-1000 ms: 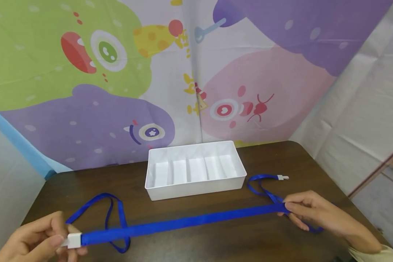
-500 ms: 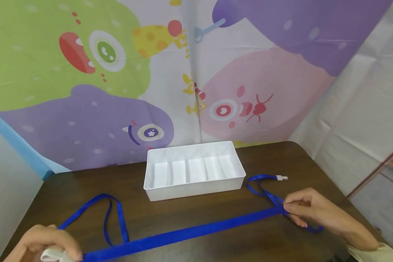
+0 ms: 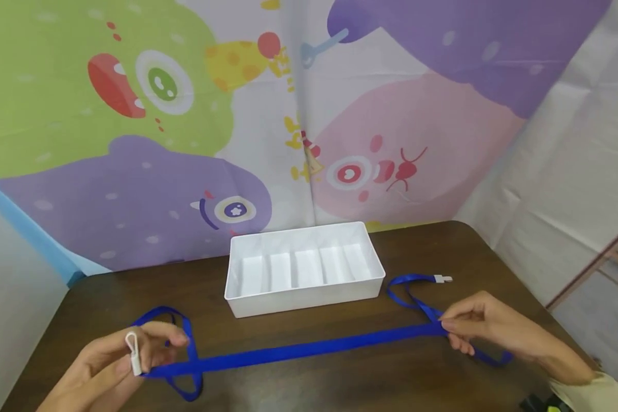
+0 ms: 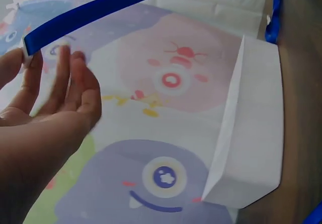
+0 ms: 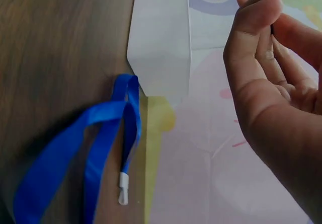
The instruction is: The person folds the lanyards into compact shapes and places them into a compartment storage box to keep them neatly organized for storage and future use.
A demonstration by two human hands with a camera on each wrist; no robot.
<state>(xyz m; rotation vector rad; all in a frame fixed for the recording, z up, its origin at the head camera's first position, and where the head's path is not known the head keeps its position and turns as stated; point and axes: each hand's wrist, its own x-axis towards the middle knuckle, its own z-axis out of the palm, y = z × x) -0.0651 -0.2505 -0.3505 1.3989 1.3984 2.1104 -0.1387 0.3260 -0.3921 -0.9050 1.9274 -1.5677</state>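
A blue lanyard point(image 3: 309, 348) is stretched nearly straight between both hands, above the brown table. At its left end my left hand point(image 3: 100, 366) pinches the white plastic clip point(image 3: 134, 353) between thumb and index finger, the other fingers spread. My right hand point(image 3: 489, 327) pinches the far end of the strap between thumb and fingertips. A second blue lanyard point(image 3: 190, 335) lies looped on the table behind my left hand, partly hidden by it. Another blue lanyard point(image 5: 93, 173) with a white clip point(image 5: 123, 188) lies behind and beneath my right hand.
A white box point(image 3: 304, 297) with several compartments stands at the back middle of the dark wooden table point(image 3: 371, 377). Behind it hangs a cartoon-printed cloth point(image 3: 283, 189). Something black and yellow-green point(image 3: 548, 404) shows at the bottom right edge.
My left hand dipped toward the lower edge, then rose and moved right, turning the clip upright. The right hand keeps its pinch almost in place.
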